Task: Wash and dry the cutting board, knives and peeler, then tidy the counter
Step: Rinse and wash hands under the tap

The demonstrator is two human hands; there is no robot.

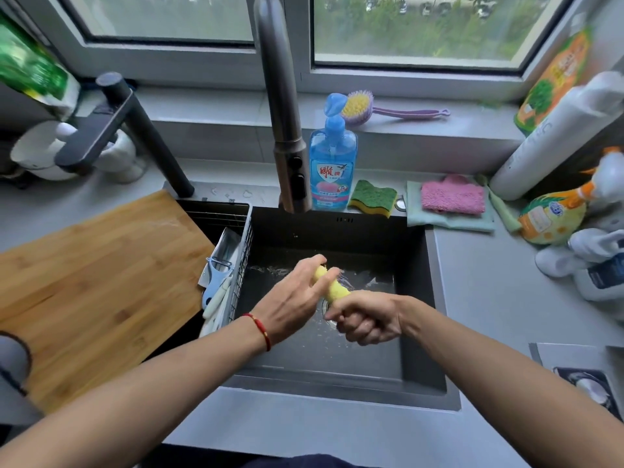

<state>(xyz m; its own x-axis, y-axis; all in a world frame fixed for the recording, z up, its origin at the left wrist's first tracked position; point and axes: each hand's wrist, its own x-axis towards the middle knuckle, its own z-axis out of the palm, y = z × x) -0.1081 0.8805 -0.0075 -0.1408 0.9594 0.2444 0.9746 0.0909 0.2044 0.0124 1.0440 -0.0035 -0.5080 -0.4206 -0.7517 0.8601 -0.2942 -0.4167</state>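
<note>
Right over the dark rectangular sink [418,332], both forearms reach in and meet above the drain. The right hand [366,319] is balled into a fist around the lower end of a twisted yellow cloth [336,288], knuckles turned down — the left hand [297,298], a red cord at its wrist, pinches the cloth's upper end between thumb and fingers. To the left, the pale wooden cutting board [91,285] lies partly over the sink's edge. Beside it, the light blue peeler [216,282] and white-handled knives [216,304] rest in a wire basket [241,265] — apart from both hands.
</note>
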